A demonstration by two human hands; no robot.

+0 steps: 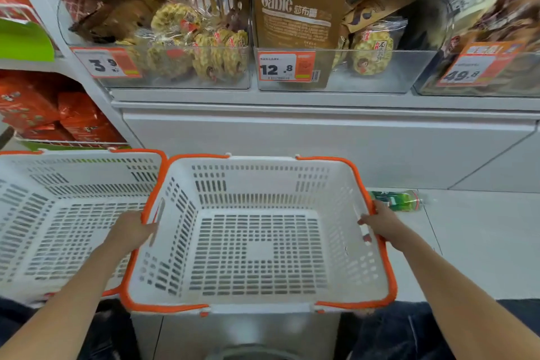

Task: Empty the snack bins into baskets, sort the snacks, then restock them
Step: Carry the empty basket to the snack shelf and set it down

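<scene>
Shop aisle, pale tiled floor (482,242), white shelf unit (292,137) ahead.

Clear snack bins on the shelf, three across:
- left bin (163,67), price tag 3.9, holding round yellow biscuits in clear wrappers under brown Sablé bags;
- middle bin (350,70), tag 12.8, with an upright brown Sablé packet (295,12) and one yellow biscuit pack (372,57) beside it;
- right bin (479,73), tag 49.8, contents dark and blurred.

White basket (260,242) with orange rim, nothing inside, held over the person's lap in front of the shelf. Left hand (131,231) grips its left rim, fingers curled over the edge. Right hand (380,221) grips its right rim likewise.

Second white basket (58,213), same pattern, just to the left, its edge touching the first.

Green bottle (397,200) lying on the floor behind the right hand.

Orange packets (58,117) on the lower shelf at far left.
</scene>
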